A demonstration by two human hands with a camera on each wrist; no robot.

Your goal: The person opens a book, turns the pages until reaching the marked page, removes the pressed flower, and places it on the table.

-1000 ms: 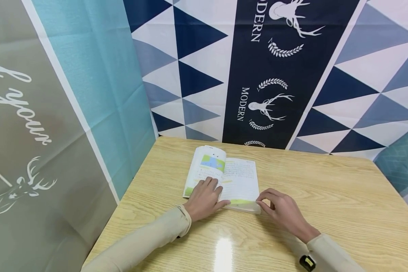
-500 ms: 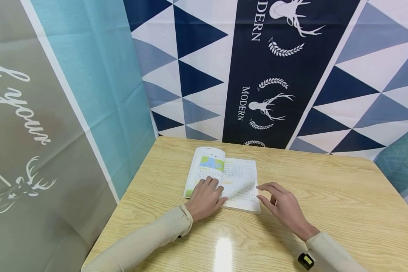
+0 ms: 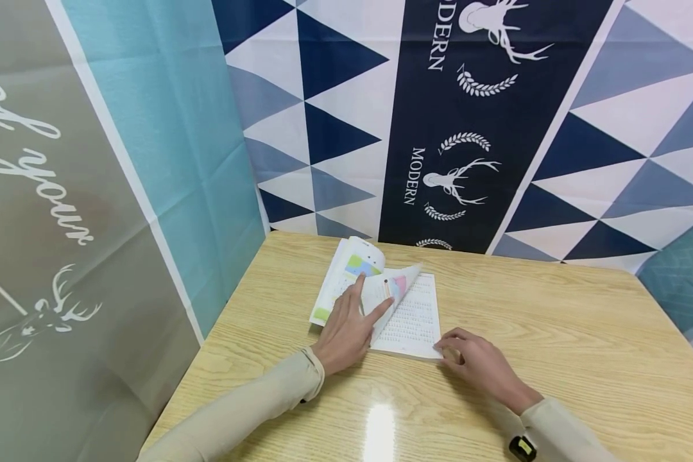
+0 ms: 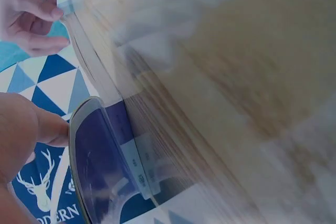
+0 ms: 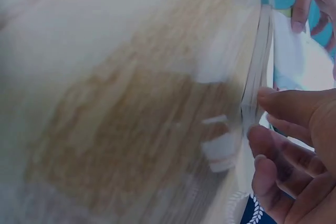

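Note:
An open book (image 3: 407, 327) with printed pages lies on the table. My left hand (image 3: 343, 330) rests over its spine area, fingers stretched forward and thumb spread to the right. Under that hand a half-turned page (image 3: 381, 292) with a coloured picture slants up, its far corner raised. My right hand (image 3: 479, 362) is at the book's near right corner, with curled fingers and thumb pinching the edge. In the right wrist view the right thumb and fingertips lie at the edge of the book's pages (image 5: 257, 61). The left wrist view catches the left hand (image 4: 23, 140) beside a curved page (image 4: 100, 166).
The wood-grain table (image 3: 554, 308) extends well to the right of the book. A patterned cloth (image 3: 346, 128) hangs behind the table, and a grey and teal cloth (image 3: 196, 160) stands along the left side. Light glares off the table's front.
A page has swung from the right side over to the left, and it now stands partly under the left hand. That hand's fingers have spread forward; the right hand has dropped to the near corner.

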